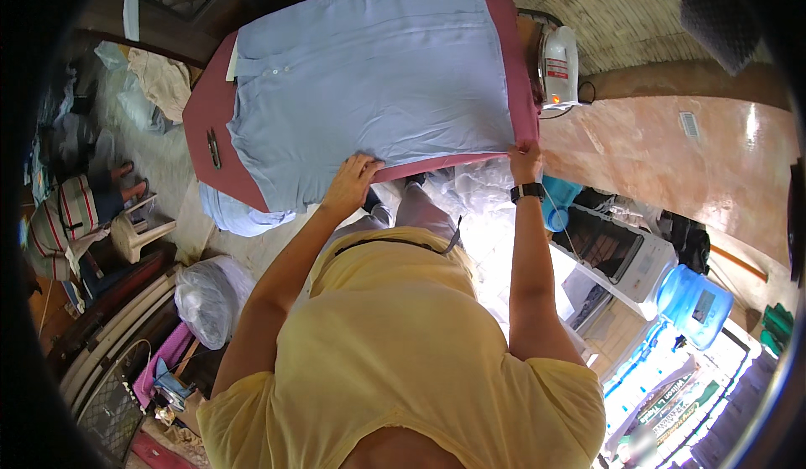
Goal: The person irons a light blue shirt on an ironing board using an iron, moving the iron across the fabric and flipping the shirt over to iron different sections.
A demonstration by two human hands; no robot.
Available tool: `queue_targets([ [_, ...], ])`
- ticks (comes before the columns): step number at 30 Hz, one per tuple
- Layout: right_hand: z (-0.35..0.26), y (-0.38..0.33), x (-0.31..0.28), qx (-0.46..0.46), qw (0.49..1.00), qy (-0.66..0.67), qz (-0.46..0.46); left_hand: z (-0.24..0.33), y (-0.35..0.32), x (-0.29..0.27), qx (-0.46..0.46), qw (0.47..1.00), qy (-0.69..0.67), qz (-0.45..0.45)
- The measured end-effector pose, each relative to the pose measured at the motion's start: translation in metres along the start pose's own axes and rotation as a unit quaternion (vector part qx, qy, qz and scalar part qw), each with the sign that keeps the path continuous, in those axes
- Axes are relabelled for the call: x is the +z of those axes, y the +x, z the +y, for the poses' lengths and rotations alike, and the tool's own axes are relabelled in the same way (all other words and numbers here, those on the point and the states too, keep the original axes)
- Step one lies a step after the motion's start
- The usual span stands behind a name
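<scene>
A light blue shirt [369,74] is spread over a padded ironing board [206,104] with a dark red cover. Small buttons show on the shirt's left part. At its near edge, my left hand [353,181] lies on the cloth with fingers stretched. Farther right, my right hand [525,164], with a dark watch on the wrist, pinches the shirt's near right corner at the board's edge. An iron [560,66], white with an orange light lit, stands just beyond the board's right end. Dark thread snips [213,148] rest on the board's left end.
Light blue cloth [239,210] hangs below the board's near left side. A stuffed clear plastic bag [210,301] sits at lower left. Behind it, a person in sandals [126,179] is partly visible. A white appliance [617,255] and a blue water jug [695,305] stand at right.
</scene>
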State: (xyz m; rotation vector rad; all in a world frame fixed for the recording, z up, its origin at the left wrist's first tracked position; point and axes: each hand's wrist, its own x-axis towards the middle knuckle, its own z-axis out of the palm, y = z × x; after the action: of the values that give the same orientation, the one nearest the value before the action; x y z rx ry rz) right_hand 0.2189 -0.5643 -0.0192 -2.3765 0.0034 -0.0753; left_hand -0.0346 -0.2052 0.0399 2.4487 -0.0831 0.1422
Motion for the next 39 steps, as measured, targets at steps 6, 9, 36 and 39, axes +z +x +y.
queue_targets([
  [6, -0.020, -0.011, -0.001, -0.130, 0.988, -0.071, 0.034, 0.008, 0.036, 0.000, -0.004, 0.991, 0.054, -0.119],
  [9, -0.068, -0.019, -0.006, -0.211, 0.972, -0.098, 0.035, 0.051, 0.103, 0.002, 0.023, 0.993, 0.058, -0.099],
  [36, -0.205, 0.193, -0.037, -0.175, 0.968, -0.161, -0.079, 0.134, 0.166, 0.158, 0.111, 0.970, 0.195, -0.094],
  [39, -0.207, 0.146, 0.001, -0.249, 0.952, -0.156, -0.085, 0.145, 0.170, 0.156, 0.118, 0.962, 0.216, -0.115],
])
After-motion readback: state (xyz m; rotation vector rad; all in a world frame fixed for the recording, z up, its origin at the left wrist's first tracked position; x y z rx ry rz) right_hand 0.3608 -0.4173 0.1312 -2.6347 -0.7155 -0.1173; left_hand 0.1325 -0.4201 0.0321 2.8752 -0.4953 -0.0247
